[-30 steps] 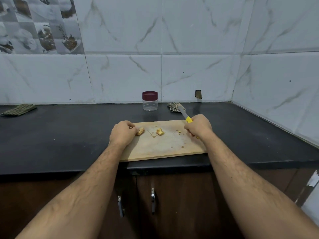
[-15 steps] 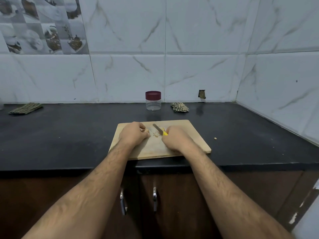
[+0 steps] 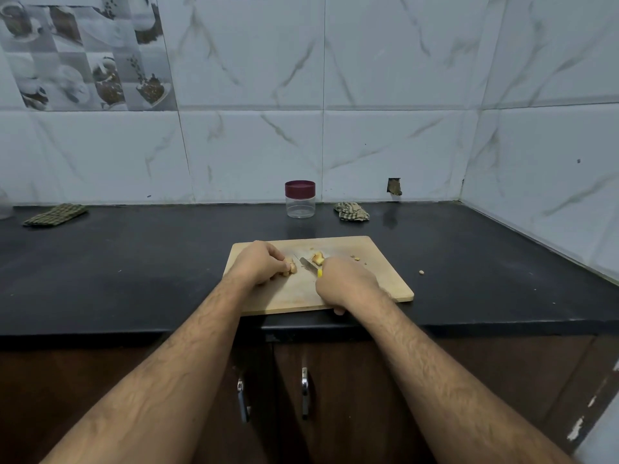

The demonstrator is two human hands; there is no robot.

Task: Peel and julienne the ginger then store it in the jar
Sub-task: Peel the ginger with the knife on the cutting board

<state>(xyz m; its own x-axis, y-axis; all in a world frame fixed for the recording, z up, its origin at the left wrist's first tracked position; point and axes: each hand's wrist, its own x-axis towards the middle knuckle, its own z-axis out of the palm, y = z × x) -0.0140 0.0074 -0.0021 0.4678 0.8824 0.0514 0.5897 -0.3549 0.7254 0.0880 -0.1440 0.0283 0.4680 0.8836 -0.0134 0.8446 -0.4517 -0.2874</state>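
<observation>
A wooden cutting board (image 3: 378, 269) lies on the black counter in front of me. My left hand (image 3: 259, 262) pinches a piece of ginger (image 3: 290, 266) against the board. My right hand (image 3: 345, 284) grips a yellow-handled knife (image 3: 310, 265), its blade pointing left and away, between the two ginger pieces. A second ginger piece (image 3: 318, 258) lies just beyond the blade. Small scraps (image 3: 355, 258) dot the board's far right. A clear jar (image 3: 300, 199) with a maroon lid stands closed at the back by the wall.
A crumpled checked cloth (image 3: 351, 211) lies right of the jar, and a folded cloth (image 3: 55, 215) sits far left. One ginger bit (image 3: 421, 272) rests on the counter right of the board. Tiled walls close the back and right. Cabinet handles (image 3: 304, 390) hang below.
My right hand swung the knife in from the board's right side to its middle; the blade now lies between the two ginger pieces. My left hand kept its hold on the ginger.
</observation>
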